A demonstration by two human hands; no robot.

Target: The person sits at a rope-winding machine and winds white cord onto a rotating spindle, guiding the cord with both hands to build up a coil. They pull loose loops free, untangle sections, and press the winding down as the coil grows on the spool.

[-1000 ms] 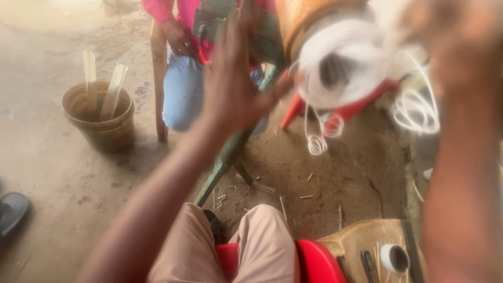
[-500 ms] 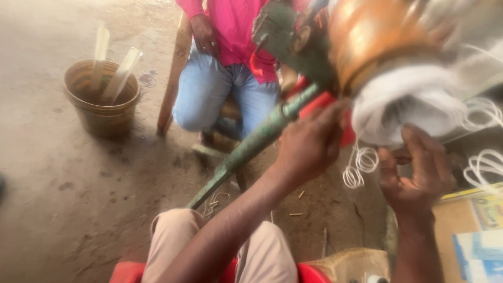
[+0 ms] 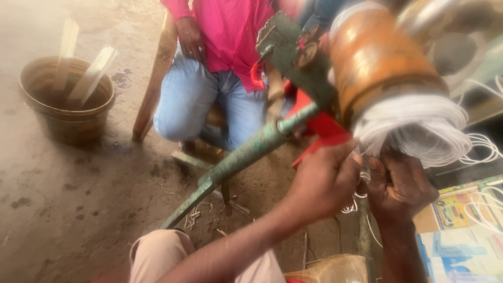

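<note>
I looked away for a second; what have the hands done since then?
The left hand came down from in front of the coil and closed at the white wire coil; the right hand dropped in under it. The bucket and seated person stayed put.

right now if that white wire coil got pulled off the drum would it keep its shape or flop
The white wire coil would probably sag and spring apart: its many thin loops already stray loose at the edge. It looks light. Both the left hand and the right hand support it from beneath.
</note>
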